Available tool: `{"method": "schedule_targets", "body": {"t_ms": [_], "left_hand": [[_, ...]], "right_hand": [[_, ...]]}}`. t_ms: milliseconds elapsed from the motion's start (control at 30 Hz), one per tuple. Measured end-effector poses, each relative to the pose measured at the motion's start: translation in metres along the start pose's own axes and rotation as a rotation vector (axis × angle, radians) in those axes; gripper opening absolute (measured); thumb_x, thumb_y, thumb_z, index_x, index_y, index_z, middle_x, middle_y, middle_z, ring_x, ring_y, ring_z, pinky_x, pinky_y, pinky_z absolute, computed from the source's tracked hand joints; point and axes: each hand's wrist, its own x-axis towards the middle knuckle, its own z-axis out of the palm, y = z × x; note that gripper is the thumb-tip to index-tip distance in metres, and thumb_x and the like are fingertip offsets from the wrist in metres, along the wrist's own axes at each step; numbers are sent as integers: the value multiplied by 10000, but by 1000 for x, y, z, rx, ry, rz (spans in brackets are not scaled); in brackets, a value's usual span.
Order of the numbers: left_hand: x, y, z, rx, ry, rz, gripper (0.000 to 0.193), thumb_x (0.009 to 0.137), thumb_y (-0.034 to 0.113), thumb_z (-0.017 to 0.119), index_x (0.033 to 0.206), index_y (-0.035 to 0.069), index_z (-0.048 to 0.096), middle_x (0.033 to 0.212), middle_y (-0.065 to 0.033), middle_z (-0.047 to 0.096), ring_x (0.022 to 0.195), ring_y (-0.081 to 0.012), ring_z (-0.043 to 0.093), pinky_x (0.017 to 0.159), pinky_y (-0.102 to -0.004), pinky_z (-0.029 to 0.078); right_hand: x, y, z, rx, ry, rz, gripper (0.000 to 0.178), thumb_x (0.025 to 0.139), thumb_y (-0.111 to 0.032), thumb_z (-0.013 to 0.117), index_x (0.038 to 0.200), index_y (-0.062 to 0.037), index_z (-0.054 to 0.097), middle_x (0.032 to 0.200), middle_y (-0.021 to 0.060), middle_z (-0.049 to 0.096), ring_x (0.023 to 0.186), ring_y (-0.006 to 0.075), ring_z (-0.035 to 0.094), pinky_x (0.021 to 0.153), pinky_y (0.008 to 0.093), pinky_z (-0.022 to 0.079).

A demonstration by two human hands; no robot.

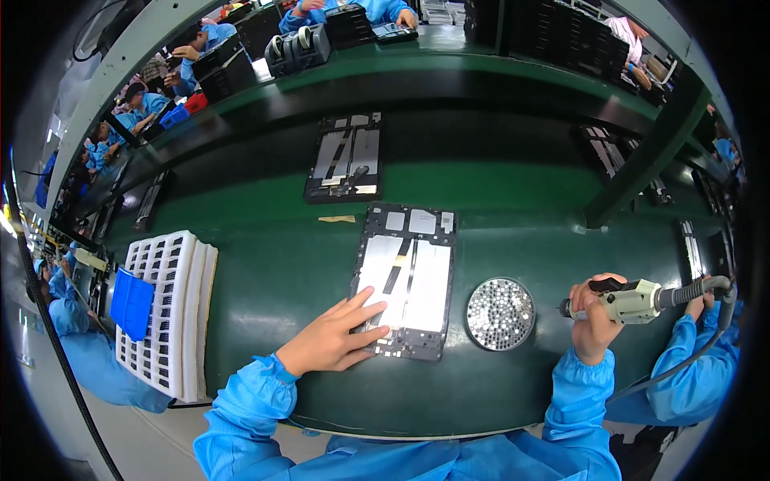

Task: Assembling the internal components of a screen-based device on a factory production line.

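Note:
In front of me on the green workbench lies an opened tablet, its black frame, pale battery panels and a dark ribbon strip uncovered. My left hand rests on its lower left edge, fingers spread and holding nothing. To the right of the tablet is a round dish filled with small shiny pieces. Beyond the dish my right hand is wrapped around a pale electric screwdriver, held sideways with its tip toward the dish. A grey cable runs from its back end.
Another opened tablet lies farther back, and more stand at the far right. On the left a stack of white foam trays carries a blue plastic piece. A green post rises at the right. Co-workers in blue sit around.

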Motion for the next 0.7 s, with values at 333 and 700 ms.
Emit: {"method": "schedule_targets", "body": {"t_ms": [333, 700], "left_hand": [[81, -37, 5, 180, 75, 41, 457, 700, 156, 745, 1138, 85, 638, 1348, -182, 475, 1278, -415, 419, 1016, -541, 363], [121, -153, -42, 630, 213, -421, 734, 633, 261, 765, 1314, 176, 506, 1365, -188, 411, 1330, -386, 311, 1053, -607, 242]], "right_hand": [[2, 2, -7, -29, -8, -23, 274, 750, 32, 486, 1023, 0, 483, 639, 66, 496, 524, 144, 461, 576, 338, 447], [1, -3, -6, -11, 14, -29, 254, 768, 20, 534, 1016, 5, 480, 628, 64, 496, 527, 141, 462, 557, 315, 437]]}}
